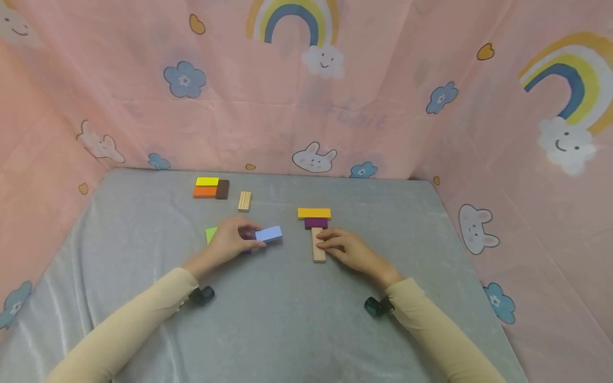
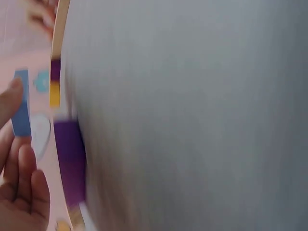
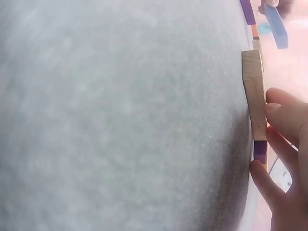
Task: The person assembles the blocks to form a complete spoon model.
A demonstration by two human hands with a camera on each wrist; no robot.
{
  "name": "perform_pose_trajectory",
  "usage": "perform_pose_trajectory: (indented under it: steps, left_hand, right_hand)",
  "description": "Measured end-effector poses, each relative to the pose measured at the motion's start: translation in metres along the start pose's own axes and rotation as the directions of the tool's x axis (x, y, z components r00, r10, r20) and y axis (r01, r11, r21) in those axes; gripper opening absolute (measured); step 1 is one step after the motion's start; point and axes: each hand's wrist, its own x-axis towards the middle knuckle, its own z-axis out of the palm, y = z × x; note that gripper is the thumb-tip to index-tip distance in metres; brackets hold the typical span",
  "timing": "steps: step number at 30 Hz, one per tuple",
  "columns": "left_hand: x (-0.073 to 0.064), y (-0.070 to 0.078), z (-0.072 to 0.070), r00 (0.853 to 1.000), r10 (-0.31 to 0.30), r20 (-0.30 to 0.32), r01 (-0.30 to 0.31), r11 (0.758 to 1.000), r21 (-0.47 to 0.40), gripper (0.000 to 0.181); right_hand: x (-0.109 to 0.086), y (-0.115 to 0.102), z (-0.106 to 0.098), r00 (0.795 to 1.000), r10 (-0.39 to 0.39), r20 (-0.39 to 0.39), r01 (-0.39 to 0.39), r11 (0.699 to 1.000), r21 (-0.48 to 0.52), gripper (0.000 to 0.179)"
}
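In the head view my left hand (image 1: 229, 242) pinches a light blue block (image 1: 269, 234) between thumb and fingers, raised above the cloth in the left wrist view. Under that hand lie a green block (image 1: 210, 234) and a purple block (image 2: 71, 161), both partly hidden from the head camera. The fingers of my right hand (image 1: 351, 250) rest on a plain wooden block (image 1: 318, 255) that lies flat and points toward me. At its far end sits a dark purple block (image 1: 316, 223), with a yellow-orange block (image 1: 314, 213) crosswise beyond that.
Farther back on the grey cloth (image 1: 287, 330) are a yellow block (image 1: 207, 182), an orange block (image 1: 205, 192) and a dark brown block (image 1: 222, 189), set together. Right of them lies a striped wooden piece (image 1: 245, 201). A pink printed curtain (image 1: 373, 106) surrounds the table's back and sides.
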Motion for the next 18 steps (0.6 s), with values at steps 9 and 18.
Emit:
perform_pose_trajectory:
  steps: [9,18]
  left_hand:
    - [-0.021,0.026,0.037,0.998,-0.048,-0.037,0.049,0.998,0.043,0.036]
    - [-0.023,0.029,0.043,0.998,-0.068,-0.01,0.068,0.996,0.059,0.038]
  right_hand:
    - [0.0,0.001,0.0,1.0,-0.009,-0.003,0.009,1.0,0.001,0.026]
    - [0.0,0.0,0.001,1.0,0.002,0.0,-0.002,1.0,0.001,0.026]
